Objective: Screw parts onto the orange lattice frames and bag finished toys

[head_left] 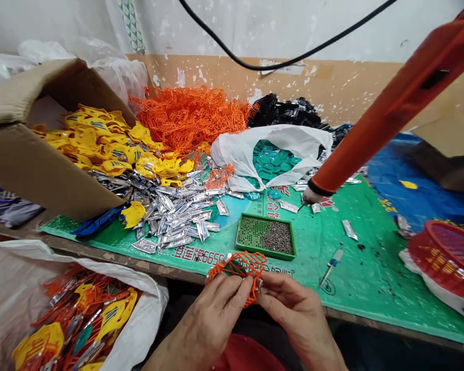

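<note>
As the bench is taken in from above, a green printed work mat [348, 273] is seen spread across a wooden table [112, 260], with a tan-painted wall [332, 87] behind. A cardboard box [50, 154] is tilted at the far left, and yellow plastic pieces [100, 144] are heaped at its mouth. Beside them, a mound of orange plastic lattices [189, 118] is piled up, backed by black pieces [286, 113]. A white plastic bag [270, 139] is seen open on teal pieces [272, 159]. Silver metal strips [174, 211] are scattered across the mat. At lower left, a white sack [127, 288] is packed with mixed orange and yellow parts [81, 324]. A red basket [448, 257] is perched at the right. An orange electric screwdriver [394, 108] is angled in from the upper right, its bit just above the mat. A green tray [265, 236] of tiny dark screws is laid near the front, and a blue-handled screwdriver [331, 267] is lying to its right. Just past the table's near edge, 1 orange lattice piece [235, 270] is held up between both hands. It is wrapped by the curled left hand [212, 319] and pinched narrowly by the right hand [294, 309].
</note>
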Tool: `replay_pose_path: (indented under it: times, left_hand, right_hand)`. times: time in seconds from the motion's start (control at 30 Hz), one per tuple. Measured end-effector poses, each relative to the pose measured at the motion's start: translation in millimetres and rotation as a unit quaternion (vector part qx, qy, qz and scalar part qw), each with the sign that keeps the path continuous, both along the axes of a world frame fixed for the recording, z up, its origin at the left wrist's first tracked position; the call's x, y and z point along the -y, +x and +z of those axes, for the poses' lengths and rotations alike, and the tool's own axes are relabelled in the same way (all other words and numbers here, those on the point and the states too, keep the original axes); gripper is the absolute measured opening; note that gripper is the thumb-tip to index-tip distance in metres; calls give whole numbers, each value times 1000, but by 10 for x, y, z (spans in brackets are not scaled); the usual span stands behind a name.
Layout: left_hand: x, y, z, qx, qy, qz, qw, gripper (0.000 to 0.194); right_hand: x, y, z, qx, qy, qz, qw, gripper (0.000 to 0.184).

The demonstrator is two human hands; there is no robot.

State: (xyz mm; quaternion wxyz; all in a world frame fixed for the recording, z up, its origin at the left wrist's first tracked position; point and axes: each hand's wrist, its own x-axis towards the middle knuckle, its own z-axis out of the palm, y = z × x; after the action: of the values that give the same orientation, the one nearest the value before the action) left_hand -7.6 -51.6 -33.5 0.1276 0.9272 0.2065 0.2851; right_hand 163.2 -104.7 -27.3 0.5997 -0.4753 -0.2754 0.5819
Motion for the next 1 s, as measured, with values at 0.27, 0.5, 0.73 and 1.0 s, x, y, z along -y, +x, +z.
replay_pose_path:
  times: [0.27, 0.5, 0.73, 1.0]
  left_hand:
    - [23, -53, -65, -58, -3, 15, 998, 54]
    - [-17, -68, -94, -50, 31, 19, 998, 56]
    - [-30, -61, -160, -32, 47, 31, 998, 51]
    - [-45, -31, -118, -31, 63, 27, 997, 50]
  right_hand:
    - [22, -19, -107, 13, 11, 6, 1000, 23]
    - [-11, -43, -85, -2, 24, 20, 1000, 21]
    - [-27, -72, -91, -14, 20, -10, 1000, 28]
    - [-47, -69, -12, -20, 14, 7, 1000, 42]
